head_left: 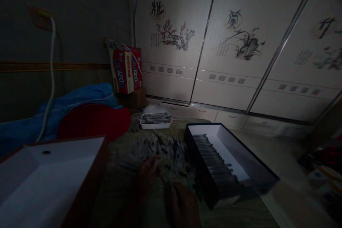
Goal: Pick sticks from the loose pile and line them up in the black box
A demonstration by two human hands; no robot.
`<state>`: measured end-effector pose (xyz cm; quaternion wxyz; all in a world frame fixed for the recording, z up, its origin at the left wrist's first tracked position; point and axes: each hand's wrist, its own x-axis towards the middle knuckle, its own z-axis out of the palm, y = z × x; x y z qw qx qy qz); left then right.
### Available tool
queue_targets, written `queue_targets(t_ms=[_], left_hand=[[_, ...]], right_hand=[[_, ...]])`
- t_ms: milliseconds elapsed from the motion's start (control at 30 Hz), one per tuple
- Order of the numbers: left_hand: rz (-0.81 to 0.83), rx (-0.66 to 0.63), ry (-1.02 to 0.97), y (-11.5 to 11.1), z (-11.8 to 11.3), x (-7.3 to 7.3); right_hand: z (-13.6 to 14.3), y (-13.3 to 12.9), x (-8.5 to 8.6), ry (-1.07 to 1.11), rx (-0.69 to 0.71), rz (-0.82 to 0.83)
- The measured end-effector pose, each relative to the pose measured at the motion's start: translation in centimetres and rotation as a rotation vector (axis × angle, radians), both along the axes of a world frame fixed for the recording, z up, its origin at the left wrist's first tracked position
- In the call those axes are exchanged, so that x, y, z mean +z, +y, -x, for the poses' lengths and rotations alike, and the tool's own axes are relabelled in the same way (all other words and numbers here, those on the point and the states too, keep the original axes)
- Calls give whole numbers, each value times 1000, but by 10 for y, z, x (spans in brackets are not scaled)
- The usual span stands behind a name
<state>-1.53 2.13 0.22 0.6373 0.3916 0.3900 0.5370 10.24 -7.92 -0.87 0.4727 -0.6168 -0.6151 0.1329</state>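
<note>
The room is dim and the small items are blurred. On the table lies a loose pile of slim, pen-like items (pixel 173 151), dark and clear or whitish. At the near edge of this pile is my left hand (pixel 148 168), its fingers drawn together; what they hold, if anything, cannot be made out. Lower and to the right, my right hand (pixel 185 201) is closed around a thin pen-like item (pixel 167 180) that points up and left. Right of it, a dark open box (pixel 240 149) with a white inside holds a row of similar pen-like items (pixel 213 158).
A white tray (pixel 155 125) with more thin sticks stands behind the pile. Another open box (pixel 72 171), white inside, is at near left. Beyond it are a red round thing (pixel 91 123), blue cloth (pixel 80 96) and a red-and-yellow carton (pixel 127 71). White cabinet doors (pixel 171 57) stand behind.
</note>
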Motion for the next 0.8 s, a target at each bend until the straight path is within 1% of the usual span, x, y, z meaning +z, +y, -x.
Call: queue_targets(t_ms=[200, 367, 467, 567, 633, 733, 800], left_hand=[[-57, -21, 177, 1, 3, -5], [-105, -15, 252, 1, -1, -8], [-82, -37, 190, -5, -5, -2], [-32, -43, 74, -12, -8, 8], [-5, -35, 54, -16, -10, 12], [40, -48, 42, -18, -13, 15], [71, -65, -4, -18, -14, 14]], right_hand=[[0, 2, -9, -41, -53, -28], [-3, 1, -6, -27, 6, 18], [-4, 2, -6, -99, 10, 42], [-3, 5, -12, -210, -18, 38], [-1, 6, -17, -272, -44, 5], [2, 7, -22, -346, -95, -69], [4, 7, -23, -369, -120, -96]])
